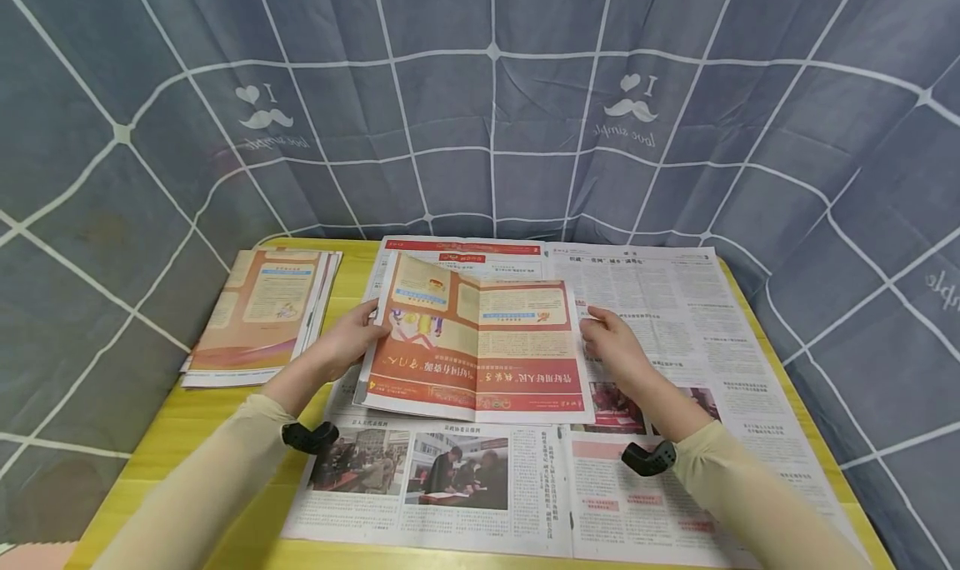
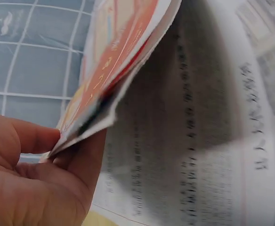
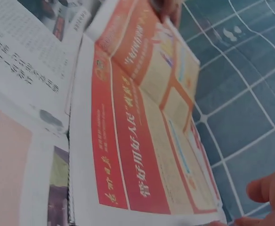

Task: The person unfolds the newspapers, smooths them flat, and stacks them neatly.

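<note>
A folded newspaper (image 1: 525, 345) with red and orange pages is tilted up on its left side, a crease running down its middle. My left hand (image 1: 352, 337) pinches its left edge, thumb on the printed face and fingers behind, as the left wrist view shows. Underneath, grey-white text fills the sheet (image 2: 213, 179). My right hand (image 1: 611, 345) is at the newspaper's right edge. In the right wrist view its thumb (image 3: 264, 190) stands off the paper, with fingertips right at the edge. Larger spread newspaper sheets (image 1: 675, 303) lie flat below.
A stack of folded newspapers (image 1: 258, 320) sits at the left of the yellow table (image 1: 180, 437). Grey-blue cloth (image 1: 450, 120) with white grid lines hangs around the back and sides. Black wrist devices (image 1: 649, 458) are worn on both arms.
</note>
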Available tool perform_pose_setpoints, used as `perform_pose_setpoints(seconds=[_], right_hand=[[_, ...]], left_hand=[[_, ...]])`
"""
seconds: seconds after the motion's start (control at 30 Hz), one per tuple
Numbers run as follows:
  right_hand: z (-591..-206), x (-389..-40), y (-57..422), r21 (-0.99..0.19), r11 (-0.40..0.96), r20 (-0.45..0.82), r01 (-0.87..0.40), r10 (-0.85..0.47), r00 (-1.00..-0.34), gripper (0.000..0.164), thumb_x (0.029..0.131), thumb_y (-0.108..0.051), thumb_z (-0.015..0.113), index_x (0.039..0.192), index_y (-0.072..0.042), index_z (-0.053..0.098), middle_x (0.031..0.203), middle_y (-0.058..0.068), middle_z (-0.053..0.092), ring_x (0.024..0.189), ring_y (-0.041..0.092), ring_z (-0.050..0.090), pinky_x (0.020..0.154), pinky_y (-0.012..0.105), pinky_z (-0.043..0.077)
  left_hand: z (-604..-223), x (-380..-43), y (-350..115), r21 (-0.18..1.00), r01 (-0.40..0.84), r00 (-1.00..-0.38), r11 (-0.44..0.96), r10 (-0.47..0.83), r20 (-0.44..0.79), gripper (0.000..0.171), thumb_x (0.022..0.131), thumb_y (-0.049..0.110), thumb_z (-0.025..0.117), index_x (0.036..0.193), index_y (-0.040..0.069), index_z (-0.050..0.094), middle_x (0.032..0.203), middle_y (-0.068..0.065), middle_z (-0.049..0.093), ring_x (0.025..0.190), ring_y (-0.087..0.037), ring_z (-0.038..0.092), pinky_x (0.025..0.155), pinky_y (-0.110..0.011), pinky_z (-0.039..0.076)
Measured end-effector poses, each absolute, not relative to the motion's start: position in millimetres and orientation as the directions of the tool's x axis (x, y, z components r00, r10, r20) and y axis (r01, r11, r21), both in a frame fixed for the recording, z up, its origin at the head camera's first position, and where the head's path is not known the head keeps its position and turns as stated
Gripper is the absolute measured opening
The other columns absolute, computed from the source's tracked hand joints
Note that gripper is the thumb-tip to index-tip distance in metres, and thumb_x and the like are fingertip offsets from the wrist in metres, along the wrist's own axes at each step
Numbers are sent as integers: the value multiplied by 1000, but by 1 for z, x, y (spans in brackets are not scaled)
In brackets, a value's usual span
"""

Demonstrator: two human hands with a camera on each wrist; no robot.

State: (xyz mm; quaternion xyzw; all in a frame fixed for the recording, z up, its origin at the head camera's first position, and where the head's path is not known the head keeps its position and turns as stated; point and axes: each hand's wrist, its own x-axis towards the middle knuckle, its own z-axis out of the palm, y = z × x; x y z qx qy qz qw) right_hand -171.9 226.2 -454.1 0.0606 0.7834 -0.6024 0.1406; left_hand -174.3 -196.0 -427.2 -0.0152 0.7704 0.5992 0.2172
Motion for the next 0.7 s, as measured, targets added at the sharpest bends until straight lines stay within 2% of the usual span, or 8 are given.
perform_pose_setpoints(seconds=[0.27, 0.5, 0.57, 0.7], right_hand=[[-460, -181, 229, -920, 122, -380, 373, -40, -924, 66, 109, -21, 48, 163, -1, 16, 156, 24, 35, 139, 36, 44, 110, 43, 43], [-464, -189, 228, -907, 62, -420, 416, -69, -905, 63, 108, -18, 48, 161, 3, 20, 145, 25, 46, 117, 25, 56, 88, 27, 52], [-464, -188, 226, -904, 74, -427, 421, -104, -898, 62, 108, -17, 47, 160, 4, 21, 143, 25, 48, 113, 23, 59, 85, 27, 54], [-465, -185, 222, -901, 111, -433, 419, -172, -885, 63, 107, -11, 47, 162, 2, 18, 143, 27, 51, 108, 25, 67, 83, 38, 59]], left_hand=[[-451, -173, -201, 875, -349, -893, 337, 163, -419, 68, 110, 13, 40, 164, 1, 0, 140, -31, 50, 107, -31, 66, 86, -43, 57], [-460, -172, -200, 871, -354, -902, 340, 121, -414, 68, 109, 11, 40, 162, -4, -1, 147, -33, 42, 116, -37, 60, 92, -43, 54], [-460, -172, -199, 871, -350, -906, 345, 110, -408, 68, 109, 12, 40, 162, -4, 1, 147, -33, 42, 117, -36, 60, 91, -42, 54], [-457, -172, -198, 869, -350, -908, 350, 102, -406, 67, 110, 12, 39, 162, -3, 1, 148, -32, 41, 119, -39, 58, 93, -44, 53]])
